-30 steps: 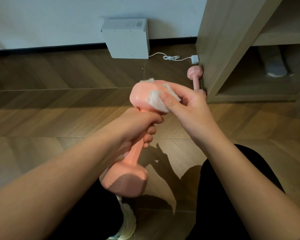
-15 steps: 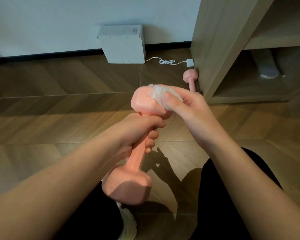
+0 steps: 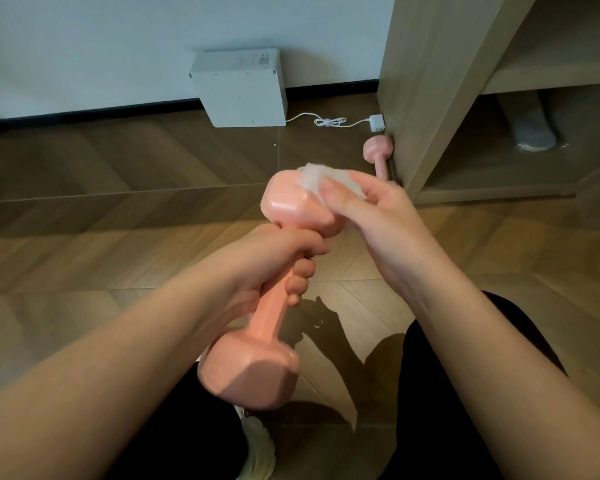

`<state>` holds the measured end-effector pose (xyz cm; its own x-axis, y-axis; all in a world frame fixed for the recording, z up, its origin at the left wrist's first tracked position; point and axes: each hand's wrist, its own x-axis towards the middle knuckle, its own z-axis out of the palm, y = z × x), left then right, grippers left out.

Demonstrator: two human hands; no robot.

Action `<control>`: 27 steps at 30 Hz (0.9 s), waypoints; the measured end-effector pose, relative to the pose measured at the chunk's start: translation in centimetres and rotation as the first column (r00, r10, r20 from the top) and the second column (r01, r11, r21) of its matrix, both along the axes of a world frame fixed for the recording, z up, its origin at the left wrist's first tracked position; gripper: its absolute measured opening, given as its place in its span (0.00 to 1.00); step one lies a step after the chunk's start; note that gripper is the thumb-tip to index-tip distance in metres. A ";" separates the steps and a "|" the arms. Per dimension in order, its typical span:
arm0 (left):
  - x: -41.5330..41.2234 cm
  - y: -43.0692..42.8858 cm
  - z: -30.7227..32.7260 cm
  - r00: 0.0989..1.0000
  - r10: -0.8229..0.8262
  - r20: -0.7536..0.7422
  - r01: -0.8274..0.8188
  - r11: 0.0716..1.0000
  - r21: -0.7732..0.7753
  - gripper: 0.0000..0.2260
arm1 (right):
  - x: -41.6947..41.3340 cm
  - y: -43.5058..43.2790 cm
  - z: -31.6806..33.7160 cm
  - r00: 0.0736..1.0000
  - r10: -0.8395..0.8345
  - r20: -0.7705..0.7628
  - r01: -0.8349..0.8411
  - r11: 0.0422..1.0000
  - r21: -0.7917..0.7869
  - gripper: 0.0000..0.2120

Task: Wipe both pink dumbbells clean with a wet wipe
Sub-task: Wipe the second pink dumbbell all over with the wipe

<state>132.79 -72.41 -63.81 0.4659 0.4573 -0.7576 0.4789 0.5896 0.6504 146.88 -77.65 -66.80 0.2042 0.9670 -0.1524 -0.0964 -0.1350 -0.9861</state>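
The left hand [image 3: 271, 261] is clenching the handle of a pink dumbbell [image 3: 274, 289], holding it tilted in the air above the wooden floor [image 3: 118, 220], with one head pointing up and away and the other head hanging low near the person's dark-clothed knees. The fingers of that hand are wrapping fully around the handle just under the upper head.

The right hand [image 3: 371, 216] is grasping a crumpled white wet wipe [image 3: 321, 178] and pressing it against the far top corner of the dumbbell's upper head. The thumb is lying along the near side of that head, and the wipe is bunching up between the fingers and the pink surface.

A second pink dumbbell [image 3: 378, 154] is lying on the floor further away, right beside the bottom edge of a wooden cabinet [image 3: 426, 81]; whether it is touching the cabinet is hard to tell. Its near end is sitting hidden behind the right hand.

A white box [image 3: 239, 88] is standing on the floor against the wall, and a white cable [image 3: 326, 121] is running from it along the floor to a small white plug [image 3: 376, 123] near the cabinet's corner. Shadows of the hands are falling on the floor between the knees.
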 end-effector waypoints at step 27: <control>-0.9 1.0 -0.4 0.926 0.017 0.376 0.157 0.891 -0.425 0.13 | 1.9 0.0 -1.1 0.957 0.227 -0.183 -0.194 0.964 0.183 0.26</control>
